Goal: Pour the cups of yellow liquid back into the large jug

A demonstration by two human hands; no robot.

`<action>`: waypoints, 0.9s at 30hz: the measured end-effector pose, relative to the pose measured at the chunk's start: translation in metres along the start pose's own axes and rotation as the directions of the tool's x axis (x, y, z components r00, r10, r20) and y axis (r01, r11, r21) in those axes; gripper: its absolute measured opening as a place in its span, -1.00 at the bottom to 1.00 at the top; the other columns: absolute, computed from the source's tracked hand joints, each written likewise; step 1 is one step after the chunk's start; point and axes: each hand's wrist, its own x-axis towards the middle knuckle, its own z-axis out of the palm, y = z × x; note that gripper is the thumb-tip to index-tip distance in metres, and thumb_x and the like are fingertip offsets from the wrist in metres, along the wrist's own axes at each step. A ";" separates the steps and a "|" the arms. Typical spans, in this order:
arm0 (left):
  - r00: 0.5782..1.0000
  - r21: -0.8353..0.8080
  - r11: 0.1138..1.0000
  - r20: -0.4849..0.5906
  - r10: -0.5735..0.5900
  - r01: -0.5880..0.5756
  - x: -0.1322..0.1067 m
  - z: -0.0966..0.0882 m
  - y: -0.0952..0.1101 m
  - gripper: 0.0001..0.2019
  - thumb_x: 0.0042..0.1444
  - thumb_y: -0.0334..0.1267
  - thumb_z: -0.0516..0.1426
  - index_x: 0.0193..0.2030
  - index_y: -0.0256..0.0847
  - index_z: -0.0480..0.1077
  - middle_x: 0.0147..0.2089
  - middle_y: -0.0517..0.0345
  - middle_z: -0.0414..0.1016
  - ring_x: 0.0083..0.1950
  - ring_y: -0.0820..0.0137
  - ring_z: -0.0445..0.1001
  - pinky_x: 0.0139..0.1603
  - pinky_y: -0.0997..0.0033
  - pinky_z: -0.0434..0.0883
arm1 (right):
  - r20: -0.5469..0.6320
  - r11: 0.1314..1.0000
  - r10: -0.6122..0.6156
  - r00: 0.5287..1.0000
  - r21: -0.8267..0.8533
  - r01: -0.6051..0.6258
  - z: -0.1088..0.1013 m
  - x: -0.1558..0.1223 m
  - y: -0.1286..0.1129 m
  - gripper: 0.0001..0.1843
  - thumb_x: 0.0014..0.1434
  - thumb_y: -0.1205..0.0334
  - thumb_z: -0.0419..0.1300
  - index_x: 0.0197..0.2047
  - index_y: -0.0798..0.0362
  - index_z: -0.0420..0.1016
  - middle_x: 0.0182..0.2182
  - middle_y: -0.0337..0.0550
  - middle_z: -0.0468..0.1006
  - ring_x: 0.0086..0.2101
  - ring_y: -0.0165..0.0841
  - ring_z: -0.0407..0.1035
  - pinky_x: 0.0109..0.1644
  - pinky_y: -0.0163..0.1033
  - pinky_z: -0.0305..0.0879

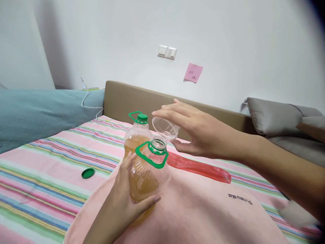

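Note:
My left hand [124, 200] is wrapped round the lower body of an open clear plastic bottle [148, 173] holding amber liquid, with a green neck ring and handle. Above and just right of its mouth, my right hand [198, 130] grips a small clear plastic cup [165, 128], tilted with its rim facing the bottle. A second bottle [135, 135] of amber liquid, closed with a green cap, stands directly behind the first. A loose green cap [88, 173] lies on the striped sheet to the left.
A pink cloth [203, 210] covers my lap over a striped sheet [45, 176], with a red plastic bag [198, 166] beyond it. A brown headboard [122, 98], teal blanket [30, 112], grey pillows [274, 117] and white cable [88, 105] lie farther back.

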 end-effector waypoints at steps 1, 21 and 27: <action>1.000 0.001 1.000 0.001 -0.003 0.003 0.000 0.000 0.000 0.06 0.02 0.19 0.36 0.49 0.22 -0.22 0.49 -0.07 0.10 0.53 -0.18 0.13 0.42 -0.48 0.24 | -0.004 1.000 0.004 1.000 0.007 -0.003 0.000 0.000 0.000 -0.36 0.27 0.43 0.15 0.39 0.03 0.19 0.18 0.03 0.42 0.19 -0.11 0.29 0.47 0.24 -0.02; 0.999 0.006 1.000 -0.023 0.028 -0.028 0.001 -0.001 0.000 0.06 0.02 0.20 0.37 0.49 0.27 -0.23 0.52 -0.02 0.06 0.53 -0.17 0.13 0.43 -0.50 0.22 | 0.011 0.931 -0.228 0.974 -0.291 0.221 0.002 0.008 -0.018 -0.61 0.50 0.53 0.03 0.27 0.08 0.42 0.24 -0.06 0.44 0.38 -0.16 0.10 0.52 0.20 0.02; 0.998 0.001 0.998 -0.021 0.066 -0.066 0.000 -0.003 0.002 0.08 0.03 0.16 0.37 0.51 0.21 -0.24 0.52 -0.06 0.07 0.52 -0.16 0.15 0.43 -0.44 0.24 | 0.007 0.883 -0.303 0.953 -0.373 0.284 0.003 0.006 -0.022 -0.68 0.52 0.52 0.02 0.22 0.19 0.45 0.25 -0.01 0.44 0.36 -0.15 0.15 0.54 0.11 0.03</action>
